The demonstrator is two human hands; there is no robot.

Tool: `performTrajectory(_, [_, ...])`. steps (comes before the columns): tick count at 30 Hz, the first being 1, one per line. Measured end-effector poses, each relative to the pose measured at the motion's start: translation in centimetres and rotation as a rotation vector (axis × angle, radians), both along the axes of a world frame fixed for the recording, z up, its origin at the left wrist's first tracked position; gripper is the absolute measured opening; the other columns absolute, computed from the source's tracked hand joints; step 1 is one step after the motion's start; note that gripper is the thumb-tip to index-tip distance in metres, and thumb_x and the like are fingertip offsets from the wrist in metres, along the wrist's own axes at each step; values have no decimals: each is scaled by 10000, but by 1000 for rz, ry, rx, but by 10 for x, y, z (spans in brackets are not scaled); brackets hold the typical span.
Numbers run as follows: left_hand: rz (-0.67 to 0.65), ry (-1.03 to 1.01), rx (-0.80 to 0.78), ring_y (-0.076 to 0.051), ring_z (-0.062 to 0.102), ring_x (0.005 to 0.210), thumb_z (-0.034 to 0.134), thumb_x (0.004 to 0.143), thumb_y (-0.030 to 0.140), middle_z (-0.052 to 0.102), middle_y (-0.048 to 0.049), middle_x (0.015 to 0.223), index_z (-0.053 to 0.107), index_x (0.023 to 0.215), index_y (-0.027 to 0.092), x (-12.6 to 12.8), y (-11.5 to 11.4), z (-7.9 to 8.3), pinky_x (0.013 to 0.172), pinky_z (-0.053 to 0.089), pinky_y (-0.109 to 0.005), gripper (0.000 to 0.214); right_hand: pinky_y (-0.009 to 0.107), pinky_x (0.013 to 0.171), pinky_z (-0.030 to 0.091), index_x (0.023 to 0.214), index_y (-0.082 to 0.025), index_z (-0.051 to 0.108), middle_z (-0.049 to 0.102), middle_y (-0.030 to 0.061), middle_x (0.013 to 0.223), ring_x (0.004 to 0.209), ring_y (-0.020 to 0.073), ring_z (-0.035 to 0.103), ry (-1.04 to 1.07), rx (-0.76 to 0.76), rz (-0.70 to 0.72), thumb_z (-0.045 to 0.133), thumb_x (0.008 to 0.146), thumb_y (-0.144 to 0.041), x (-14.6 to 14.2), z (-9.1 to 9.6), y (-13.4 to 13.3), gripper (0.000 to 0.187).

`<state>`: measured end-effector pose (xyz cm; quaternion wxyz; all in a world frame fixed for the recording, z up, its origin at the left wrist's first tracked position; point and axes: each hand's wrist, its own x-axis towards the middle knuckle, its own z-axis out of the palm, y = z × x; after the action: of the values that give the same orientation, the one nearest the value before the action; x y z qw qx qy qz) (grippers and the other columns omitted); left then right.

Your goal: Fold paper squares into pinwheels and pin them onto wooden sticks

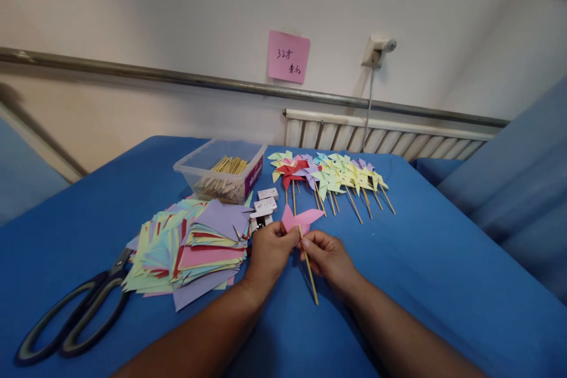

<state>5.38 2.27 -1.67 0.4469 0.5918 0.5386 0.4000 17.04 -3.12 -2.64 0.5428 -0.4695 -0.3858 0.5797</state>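
Pink pinwheel (306,220) between two hands
Left hand (271,248) pinches its center; right hand (326,255) grips its wooden stick (311,277) just below, over the blue bench (407,260).

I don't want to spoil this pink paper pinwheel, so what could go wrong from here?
The pink paper could crease or tear if the left hand pinches it too hard. The stick might tilt or slip, since the right hand holds it only near its upper end. The uneven paper pile lies close to the left forearm; a nudge might scatter it.
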Motion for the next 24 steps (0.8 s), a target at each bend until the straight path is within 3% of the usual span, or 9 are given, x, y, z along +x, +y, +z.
performTrajectory(13, [-21,-11,3,-113,478,483,626,666,397,608,-9,531,629,593,136,-1,-1,-1,453,327,-211,272,173,341,169,714,-153,574,522,-58,518,332,21,287,66,14,5,648,729,-474,3,-2,-1,330])
performTrajectory(24, [-5,-2,4,-108,458,483,622,670,388,591,-9,518,596,558,140,1,-1,0,454,318,-210,274,176,340,165,715,-154,574,503,-66,504,332,23,283,65,16,20,640,746,-453,3,-4,0,308])
